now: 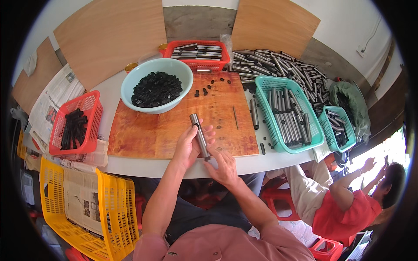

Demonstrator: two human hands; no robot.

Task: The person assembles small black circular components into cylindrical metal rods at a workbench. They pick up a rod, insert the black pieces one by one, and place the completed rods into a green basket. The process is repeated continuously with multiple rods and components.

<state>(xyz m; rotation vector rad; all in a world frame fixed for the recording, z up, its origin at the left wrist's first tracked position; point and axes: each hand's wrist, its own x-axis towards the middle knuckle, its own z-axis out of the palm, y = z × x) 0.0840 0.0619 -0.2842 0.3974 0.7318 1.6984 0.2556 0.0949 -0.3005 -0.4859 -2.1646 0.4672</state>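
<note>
A silver metal tube with a dark spot near its upper end and a dark lower end is held at a slant above the table's front edge. My left hand grips it, thumb across the upper part and fingers behind. At the lower end, the thumb and fingers of my right hand close on the tube. Beneath lies a reddish-brown wooden board. On it are several small black caps and a thin dark rod. A pale blue bowl full of black caps stands at the board's far left.
Right of the board, a single tube lies beside a teal basket of tubes. Loose tubes pile up behind. Red baskets stand left and at the back. A yellow crate sits lower left; a seated person is at right.
</note>
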